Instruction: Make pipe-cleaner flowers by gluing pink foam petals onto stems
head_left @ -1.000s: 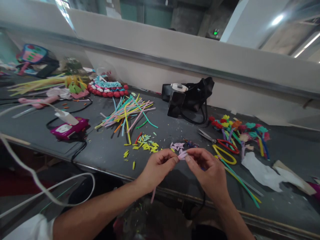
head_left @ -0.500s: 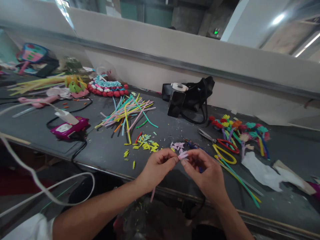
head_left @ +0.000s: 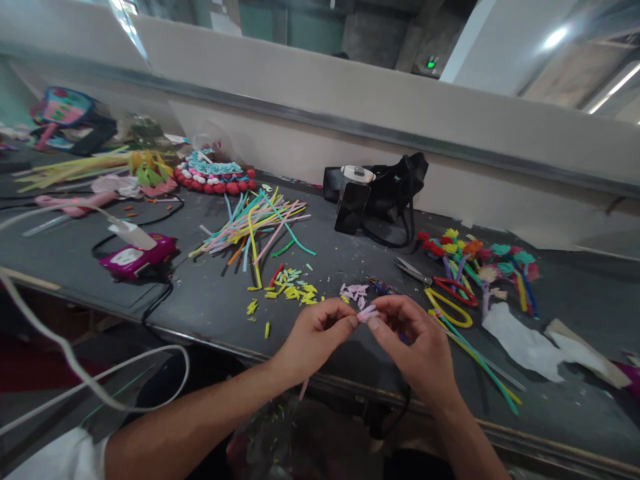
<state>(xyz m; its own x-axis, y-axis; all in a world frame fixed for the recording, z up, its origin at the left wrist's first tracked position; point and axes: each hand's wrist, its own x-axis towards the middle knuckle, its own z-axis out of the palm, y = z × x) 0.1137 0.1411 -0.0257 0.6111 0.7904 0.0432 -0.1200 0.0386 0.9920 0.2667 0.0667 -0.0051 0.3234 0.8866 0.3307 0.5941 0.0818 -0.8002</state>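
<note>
Between both hands, above the table's front part, is a small bundle of lilac pipe cleaner pieces (head_left: 367,313). My left hand (head_left: 323,333) pinches its left end between thumb and forefinger; a pink stem (head_left: 304,389) hangs below that hand. My right hand (head_left: 415,340) is closed on the bundle's right side, with thumb and forefinger at the pieces. Just behind the fingers lie loose lilac cut pieces (head_left: 354,292). Yellow cut pieces (head_left: 295,292) are scattered to the left. Scissors with red and yellow handles (head_left: 453,293) rest open to the right.
Long pipe cleaners (head_left: 250,227) lie piled at the centre left. A purple power strip (head_left: 137,257) with a white plug sits further left. A black bottle (head_left: 353,203) and black bag (head_left: 397,190) stand at the back. Pipe cleaner flowers (head_left: 465,250) and crumpled white paper (head_left: 520,343) are at right.
My right hand has shifted and turned slightly at the bundle, and the lilac pieces now point more to the right. My left hand keeps its pinch.
</note>
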